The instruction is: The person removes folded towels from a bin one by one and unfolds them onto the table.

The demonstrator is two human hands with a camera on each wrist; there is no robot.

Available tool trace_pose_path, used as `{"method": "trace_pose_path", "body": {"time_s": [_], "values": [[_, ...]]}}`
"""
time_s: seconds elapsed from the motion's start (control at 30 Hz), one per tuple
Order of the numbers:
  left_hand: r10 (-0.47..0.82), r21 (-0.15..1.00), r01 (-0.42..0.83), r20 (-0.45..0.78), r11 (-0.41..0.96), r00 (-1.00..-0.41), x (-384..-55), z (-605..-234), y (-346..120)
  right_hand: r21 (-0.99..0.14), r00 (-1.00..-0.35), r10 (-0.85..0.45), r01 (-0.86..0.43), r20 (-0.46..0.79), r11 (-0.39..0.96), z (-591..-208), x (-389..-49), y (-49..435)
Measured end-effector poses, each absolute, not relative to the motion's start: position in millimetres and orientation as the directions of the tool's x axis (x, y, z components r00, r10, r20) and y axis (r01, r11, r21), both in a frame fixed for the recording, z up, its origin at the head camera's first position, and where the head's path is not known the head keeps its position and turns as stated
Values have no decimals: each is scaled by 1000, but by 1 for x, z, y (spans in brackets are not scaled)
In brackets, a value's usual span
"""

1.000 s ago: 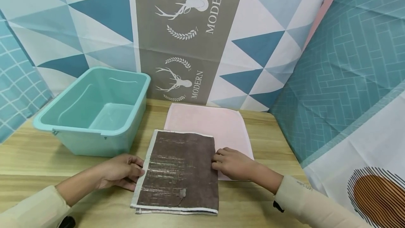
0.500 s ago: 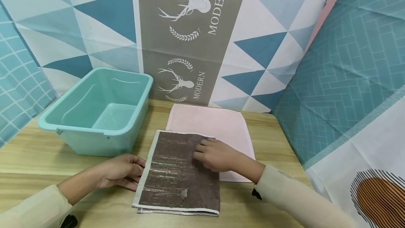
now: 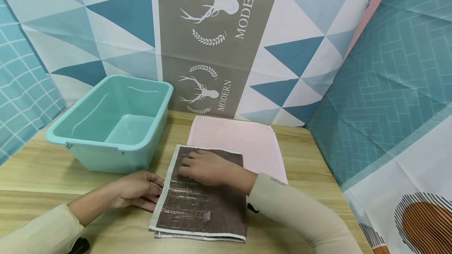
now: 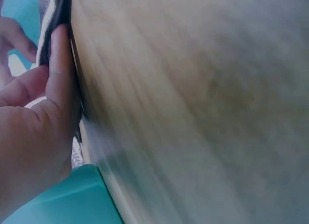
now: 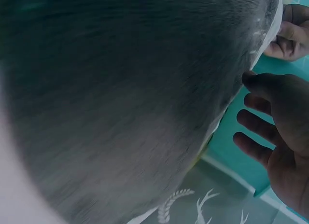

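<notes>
A folded brown cloth [image 3: 226,211] with white edges and pale streaks lies on the table in the head view. My left hand [image 3: 135,191] pinches its left edge; in the left wrist view the thumb and a finger [image 4: 60,60] lie on either side of the cloth's edge [image 4: 62,11]. Over the upper part of the cloth is my right hand [image 3: 205,167], its fingers loosely bent. In the right wrist view that hand [image 5: 289,132] has its fingers apart and holds nothing. Whether its fingertips touch the cloth I cannot tell.
A teal plastic basin [image 3: 141,158] stands at the back left of the wooden table [image 3: 296,160]. Behind the brown cloth lies a pink cloth [image 3: 236,132], partly covered by it. Patterned fabric [image 3: 208,58] hangs behind the table and on both sides.
My right hand has moved leftward from the brown cloth's right edge across its top. My left hand stays at the left edge. The whole view has shifted slightly.
</notes>
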State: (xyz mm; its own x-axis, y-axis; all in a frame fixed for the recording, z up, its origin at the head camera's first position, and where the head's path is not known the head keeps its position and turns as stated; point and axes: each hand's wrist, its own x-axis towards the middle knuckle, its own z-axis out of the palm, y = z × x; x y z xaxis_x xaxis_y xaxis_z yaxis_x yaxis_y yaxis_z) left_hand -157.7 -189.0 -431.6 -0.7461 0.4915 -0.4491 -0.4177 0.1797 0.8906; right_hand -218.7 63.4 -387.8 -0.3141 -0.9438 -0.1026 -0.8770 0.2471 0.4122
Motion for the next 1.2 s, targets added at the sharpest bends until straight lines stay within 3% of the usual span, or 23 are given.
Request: {"method": "trace_pose_path", "body": {"time_s": [0.47, 0.77, 0.97, 1.2], "values": [[504, 890, -405, -453, 209, -735, -160, -427, -190, 240, -279, -950, -941, -144, 240, -395, -233, 18], [489, 881, -417, -471, 222, -734, -160, -428, -189, 212, -313, -927, -939, -205, 271, -399, -236, 12], [495, 881, -421, -470, 216, -730, -160, -428, -188, 241, -280, -946, -941, -165, 236, -398, -234, 12], [486, 880, -416, -473, 228, -735, -161, -432, -187, 197, -230, -957, -961, -174, 195, -403, -232, 12]]}}
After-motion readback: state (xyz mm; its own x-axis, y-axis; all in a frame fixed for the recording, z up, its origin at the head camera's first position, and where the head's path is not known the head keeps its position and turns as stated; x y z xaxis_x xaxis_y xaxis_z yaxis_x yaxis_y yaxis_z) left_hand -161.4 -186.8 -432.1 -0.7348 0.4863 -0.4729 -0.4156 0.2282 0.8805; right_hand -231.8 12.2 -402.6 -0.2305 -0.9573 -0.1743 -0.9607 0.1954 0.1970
